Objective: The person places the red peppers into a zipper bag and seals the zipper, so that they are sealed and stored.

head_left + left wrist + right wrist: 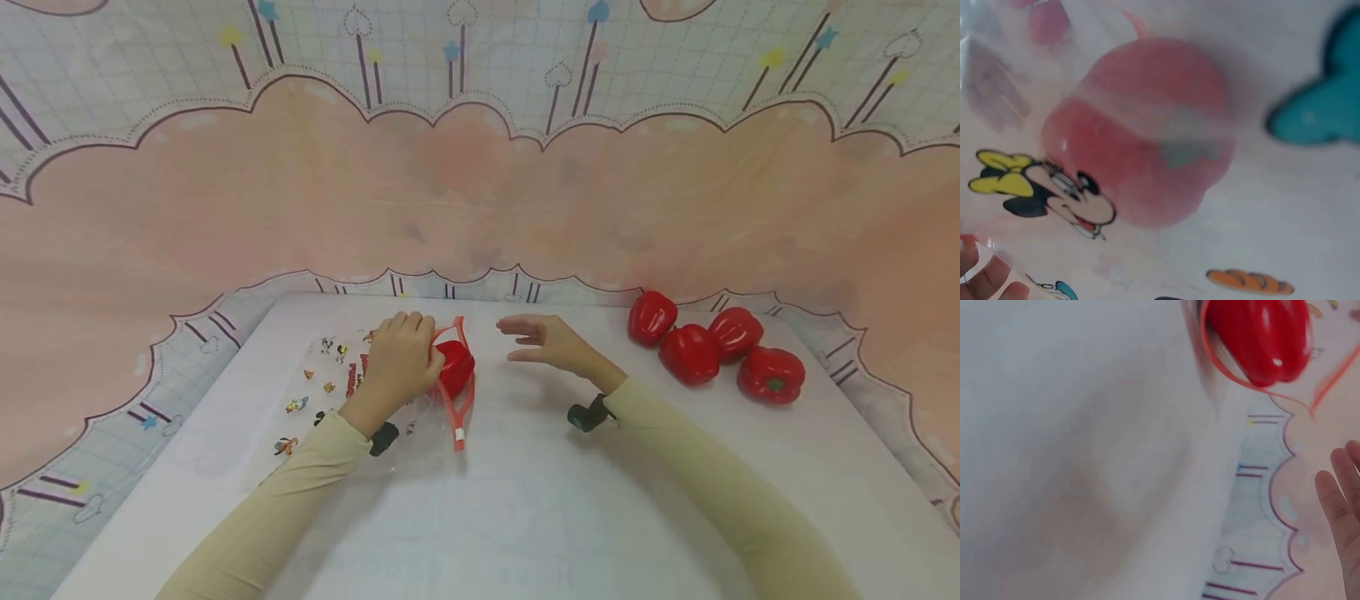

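Observation:
A clear plastic zip bag (pixel 300 425) printed with cartoon figures lies on the table, its orange zipper mouth (pixel 459 417) spread apart and facing right. My left hand (pixel 401 354) grips the film at the upper side of this mouth; its curled fingers (pixel 988 278) show at the lower left of the left wrist view. Just inside the opening is a red bell pepper (pixel 457 367), seen through the film as a blurred pepper (pixel 1141 137) with a green stem. To the right of the mouth my right hand (pixel 551 340) hovers with fingers extended, holding nothing.
At the back right of the white table (pixel 562 517) sit several red bell peppers (pixel 690 354) grouped close together. A patterned cloth (pixel 525 200) hangs behind the table's far edge. Each wrist carries a small dark camera (pixel 588 415).

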`<state>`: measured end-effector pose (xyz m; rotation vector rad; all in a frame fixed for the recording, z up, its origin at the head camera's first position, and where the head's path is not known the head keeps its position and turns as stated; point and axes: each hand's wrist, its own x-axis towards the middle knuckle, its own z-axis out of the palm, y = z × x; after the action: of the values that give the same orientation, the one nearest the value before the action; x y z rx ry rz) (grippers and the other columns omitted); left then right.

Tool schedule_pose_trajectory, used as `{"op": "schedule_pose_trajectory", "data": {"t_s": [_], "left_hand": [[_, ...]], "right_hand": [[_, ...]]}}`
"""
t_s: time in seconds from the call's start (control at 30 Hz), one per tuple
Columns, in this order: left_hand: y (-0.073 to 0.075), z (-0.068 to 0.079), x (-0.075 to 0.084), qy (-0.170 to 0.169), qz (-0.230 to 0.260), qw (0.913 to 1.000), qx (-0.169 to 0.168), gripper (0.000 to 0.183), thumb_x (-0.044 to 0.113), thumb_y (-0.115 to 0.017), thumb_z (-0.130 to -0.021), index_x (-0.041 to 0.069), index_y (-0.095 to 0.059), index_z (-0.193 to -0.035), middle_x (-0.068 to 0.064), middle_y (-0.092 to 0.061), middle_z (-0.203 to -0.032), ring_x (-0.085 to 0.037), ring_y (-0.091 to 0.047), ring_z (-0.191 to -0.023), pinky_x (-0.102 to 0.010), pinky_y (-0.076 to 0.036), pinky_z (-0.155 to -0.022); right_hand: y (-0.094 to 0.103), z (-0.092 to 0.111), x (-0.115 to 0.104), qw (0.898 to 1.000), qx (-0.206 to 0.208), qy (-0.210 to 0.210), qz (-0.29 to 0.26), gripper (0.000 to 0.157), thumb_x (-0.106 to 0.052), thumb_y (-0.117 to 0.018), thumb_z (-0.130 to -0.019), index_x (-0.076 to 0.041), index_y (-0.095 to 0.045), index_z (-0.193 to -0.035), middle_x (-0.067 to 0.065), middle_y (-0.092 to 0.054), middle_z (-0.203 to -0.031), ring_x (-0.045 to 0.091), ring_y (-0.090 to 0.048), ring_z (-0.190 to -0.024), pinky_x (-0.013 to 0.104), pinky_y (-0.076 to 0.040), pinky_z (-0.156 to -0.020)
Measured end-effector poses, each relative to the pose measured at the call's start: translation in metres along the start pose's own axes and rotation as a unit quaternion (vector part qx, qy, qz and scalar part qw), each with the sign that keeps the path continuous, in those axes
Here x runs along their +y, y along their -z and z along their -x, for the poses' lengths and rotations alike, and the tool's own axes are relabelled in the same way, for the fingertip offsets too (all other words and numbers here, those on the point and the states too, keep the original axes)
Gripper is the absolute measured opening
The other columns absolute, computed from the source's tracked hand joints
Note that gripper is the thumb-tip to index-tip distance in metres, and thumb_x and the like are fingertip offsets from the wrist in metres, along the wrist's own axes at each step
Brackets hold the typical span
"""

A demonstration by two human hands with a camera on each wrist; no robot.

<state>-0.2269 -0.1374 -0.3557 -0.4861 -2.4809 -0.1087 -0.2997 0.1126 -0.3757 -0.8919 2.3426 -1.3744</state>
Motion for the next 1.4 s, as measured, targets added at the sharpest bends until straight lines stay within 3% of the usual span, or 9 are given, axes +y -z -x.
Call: {"op": "schedule_pose_trajectory", "data": {"t_s": [0.33, 0.63, 0.8, 1.13, 1.23, 1.4], "left_hand": [[-0.003, 0.001, -0.001, -0.006, 0.009, 0.9999, 0.004, 0.025, 0.016, -0.069, -0.074, 0.001, -0.06, -0.092, -0.013, -0.065, -0.085, -0.026, -0.058, -0.077, -0.037, -0.052, -0.07], [-0.002, 0.002, 0.001, -0.003, 0.011, 0.9999, -0.003, 0.027, 0.017, -0.068, -0.075, 0.001, -0.061, -0.095, -0.014, -0.066, -0.089, -0.027, -0.059, -0.081, -0.038, -0.053, -0.075], [-0.002, 0.003, 0.002, -0.002, 0.012, 0.9999, -0.005, 0.026, 0.017, -0.067, -0.075, 0.001, -0.061, -0.094, -0.014, -0.066, -0.089, -0.027, -0.059, -0.081, -0.039, -0.053, -0.076], [-0.002, 0.002, 0.002, -0.002, 0.011, 0.9999, -0.006, 0.027, 0.017, -0.068, -0.075, 0.001, -0.061, -0.096, -0.014, -0.066, -0.09, -0.027, -0.06, -0.082, -0.039, -0.053, -0.076], [-0.003, 0.002, 0.002, -0.004, 0.01, 0.9999, -0.003, 0.027, 0.017, -0.068, -0.075, 0.001, -0.061, -0.096, -0.014, -0.066, -0.09, -0.027, -0.06, -0.082, -0.039, -0.053, -0.075], [-0.003, 0.001, 0.002, -0.005, 0.008, 1.0, -0.002, 0.028, 0.017, -0.069, -0.074, 0.001, -0.061, -0.095, -0.014, -0.066, -0.089, -0.027, -0.06, -0.081, -0.039, -0.054, -0.075]], "right_hand": [[0.037, 0.031, -0.01, 0.998, 0.022, -0.015, 0.052, 0.066, -0.027, -0.071, -0.081, -0.014, -0.043, -0.139, 0.009, -0.046, -0.144, 0.03, -0.046, -0.131, 0.045, -0.046, -0.098], [0.068, 0.065, -0.003, 0.996, 0.067, -0.01, 0.065, 0.063, -0.02, -0.071, -0.082, -0.01, -0.045, -0.138, 0.013, -0.047, -0.142, 0.033, -0.047, -0.13, 0.044, -0.047, -0.095], [0.083, 0.084, -0.001, 0.993, 0.104, -0.033, 0.05, 0.059, -0.02, -0.069, -0.084, -0.009, -0.046, -0.138, 0.015, -0.049, -0.14, 0.033, -0.047, -0.129, 0.045, -0.043, -0.098], [0.103, 0.12, 0.005, 0.975, 0.166, -0.107, 0.1, 0.065, -0.023, -0.067, -0.085, -0.006, -0.039, -0.141, 0.018, -0.043, -0.144, 0.039, -0.04, -0.133, 0.049, -0.043, -0.097], [0.107, 0.129, 0.012, 0.972, 0.177, -0.121, 0.098, 0.069, -0.027, -0.068, -0.084, -0.006, -0.036, -0.143, 0.018, -0.041, -0.145, 0.04, -0.038, -0.134, 0.047, -0.043, -0.096], [0.111, 0.143, 0.021, 0.966, 0.2, -0.133, 0.098, 0.073, -0.032, -0.067, -0.085, -0.008, -0.033, -0.145, 0.018, -0.041, -0.145, 0.039, -0.039, -0.133, 0.021, -0.047, -0.09]]}}
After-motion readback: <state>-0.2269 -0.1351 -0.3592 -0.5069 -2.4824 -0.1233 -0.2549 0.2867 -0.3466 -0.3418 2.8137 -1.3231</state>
